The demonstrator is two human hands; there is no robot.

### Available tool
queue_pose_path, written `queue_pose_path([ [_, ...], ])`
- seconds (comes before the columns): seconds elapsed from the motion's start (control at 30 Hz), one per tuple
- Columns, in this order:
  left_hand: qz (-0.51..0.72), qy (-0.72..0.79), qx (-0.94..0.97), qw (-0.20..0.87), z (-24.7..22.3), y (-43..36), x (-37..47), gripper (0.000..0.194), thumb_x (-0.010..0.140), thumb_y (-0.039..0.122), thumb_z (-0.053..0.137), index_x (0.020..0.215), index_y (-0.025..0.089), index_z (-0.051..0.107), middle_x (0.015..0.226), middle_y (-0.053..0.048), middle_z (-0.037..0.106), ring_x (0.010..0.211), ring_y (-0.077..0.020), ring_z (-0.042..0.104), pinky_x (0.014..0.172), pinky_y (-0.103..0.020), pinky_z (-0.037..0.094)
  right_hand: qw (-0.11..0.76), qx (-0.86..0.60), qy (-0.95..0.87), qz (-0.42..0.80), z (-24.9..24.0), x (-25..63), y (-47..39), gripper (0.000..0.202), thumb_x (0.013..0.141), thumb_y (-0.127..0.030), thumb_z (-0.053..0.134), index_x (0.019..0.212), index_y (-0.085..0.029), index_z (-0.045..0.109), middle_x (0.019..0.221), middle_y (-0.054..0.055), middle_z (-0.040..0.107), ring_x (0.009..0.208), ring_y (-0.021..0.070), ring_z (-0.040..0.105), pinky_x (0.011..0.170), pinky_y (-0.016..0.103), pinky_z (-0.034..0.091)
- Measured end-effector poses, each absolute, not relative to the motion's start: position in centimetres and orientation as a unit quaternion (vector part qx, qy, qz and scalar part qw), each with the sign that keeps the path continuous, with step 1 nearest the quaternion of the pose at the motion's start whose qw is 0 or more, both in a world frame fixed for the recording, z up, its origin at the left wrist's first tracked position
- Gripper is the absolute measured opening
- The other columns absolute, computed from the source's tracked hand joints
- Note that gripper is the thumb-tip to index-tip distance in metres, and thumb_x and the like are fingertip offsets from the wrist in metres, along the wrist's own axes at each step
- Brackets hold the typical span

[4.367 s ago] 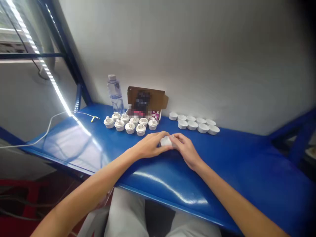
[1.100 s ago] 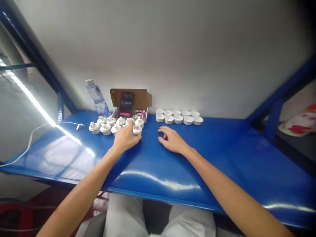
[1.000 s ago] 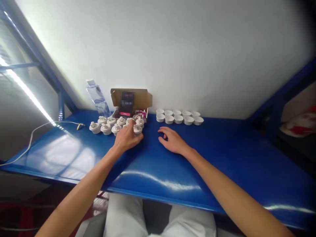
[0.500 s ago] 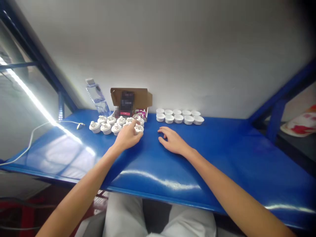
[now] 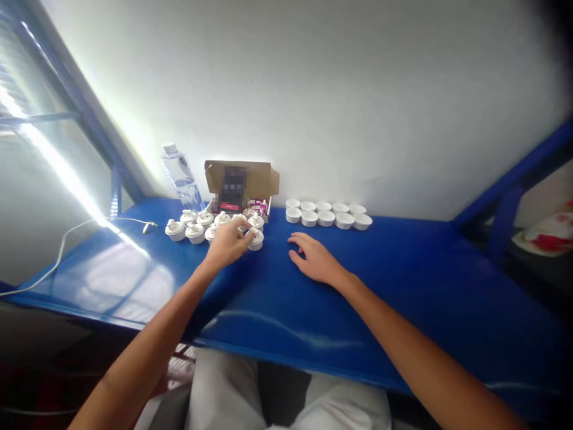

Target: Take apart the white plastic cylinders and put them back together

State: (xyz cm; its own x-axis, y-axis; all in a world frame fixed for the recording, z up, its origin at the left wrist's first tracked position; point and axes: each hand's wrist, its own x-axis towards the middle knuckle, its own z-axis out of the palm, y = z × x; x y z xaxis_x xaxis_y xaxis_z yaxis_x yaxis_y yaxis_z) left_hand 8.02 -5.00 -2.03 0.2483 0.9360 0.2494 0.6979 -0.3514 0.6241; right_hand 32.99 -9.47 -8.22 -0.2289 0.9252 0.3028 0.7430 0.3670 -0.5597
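Note:
On the blue table's left side stand two rows of small white lidded cups [image 5: 195,233], each topped with a little white figure-like knob. My left hand [image 5: 227,242] reaches over the right end of the front row. Its thumb and forefinger close in a pinch at the top of the end white lidded cup [image 5: 255,241], and the hand covers part of the cups behind. My right hand [image 5: 314,258] rests low over the table, holding nothing, fingers loosely curved and apart. Beyond it sit two rows of small open white cups [image 5: 326,218].
An open cardboard box [image 5: 260,177] with a dark item and pink-and-white packets stands behind the lidded cups. A clear water bottle [image 5: 183,179] leans beside it. A white cable [image 5: 62,245] lies at the left. Blue frame bars [image 5: 505,197] flank the table [image 5: 403,286].
My left hand has shifted slightly, its thumb and forefinger now nearer together at the end lidded cup. My right hand stays in place. The view has tilted a little and the wall looks brighter.

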Motion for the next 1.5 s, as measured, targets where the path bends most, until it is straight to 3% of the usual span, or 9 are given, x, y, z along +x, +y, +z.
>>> queue_pose_path([
  [0.3,0.323,0.557,0.746,0.17,-1.52,-5.36,8.23,0.022,0.081,0.04,0.067,0.08,0.018,0.074,0.068,-0.004,0.073,0.065,-0.02,0.068,0.062,-0.029,0.048,0.3,-0.543,-0.769,0.154,-8.11,32.94,-9.57,0.037,0.097,-0.025,0.055,0.131,-0.016,0.065,0.147,0.016,0.057,0.11,0.0229,0.068,0.103,0.041,0.053],
  [0.53,0.326,0.549,0.755,0.15,-1.64,-5.34,8.35,0.018,0.08,0.034,0.066,0.071,0.019,0.071,0.071,-0.003,0.073,0.069,-0.0194,0.068,0.064,-0.029,0.048,0.305,-0.542,-0.77,0.145,-8.42,33.01,-9.57,0.037,0.097,-0.026,0.054,0.132,-0.017,0.065,0.146,0.015,0.058,0.111,0.0236,0.067,0.105,0.043,0.052],
  [1.13,0.321,0.449,0.816,0.175,-1.92,-5.61,8.49,0.011,0.08,0.029,0.061,0.079,0.018,0.062,0.072,0.0,0.064,0.06,-0.0119,0.055,0.061,-0.025,0.043,0.293,-0.547,-0.771,0.146,-8.13,32.78,-9.82,0.038,0.098,-0.025,0.052,0.133,-0.016,0.064,0.148,0.017,0.057,0.114,0.0249,0.067,0.108,0.045,0.051],
  [1.37,0.291,0.392,0.863,0.133,-1.6,-5.79,8.35,0.012,0.079,0.026,0.061,0.089,0.02,0.064,0.092,-0.005,0.066,0.084,-0.0182,0.061,0.074,-0.029,0.049,0.298,-0.541,-0.775,0.136,-8.55,32.86,-9.69,0.037,0.098,-0.026,0.053,0.133,-0.018,0.064,0.146,0.016,0.058,0.115,0.0249,0.067,0.108,0.044,0.051],
  [1.5,0.275,0.385,0.874,0.112,-1.94,-5.75,8.58,0.011,0.084,0.029,0.06,0.091,0.021,0.061,0.09,-0.003,0.063,0.082,-0.0173,0.058,0.075,-0.029,0.046,0.296,-0.54,-0.776,0.134,-8.6,32.86,-9.65,0.038,0.098,-0.025,0.053,0.133,-0.017,0.064,0.146,0.017,0.058,0.116,0.0262,0.066,0.108,0.046,0.051],
])
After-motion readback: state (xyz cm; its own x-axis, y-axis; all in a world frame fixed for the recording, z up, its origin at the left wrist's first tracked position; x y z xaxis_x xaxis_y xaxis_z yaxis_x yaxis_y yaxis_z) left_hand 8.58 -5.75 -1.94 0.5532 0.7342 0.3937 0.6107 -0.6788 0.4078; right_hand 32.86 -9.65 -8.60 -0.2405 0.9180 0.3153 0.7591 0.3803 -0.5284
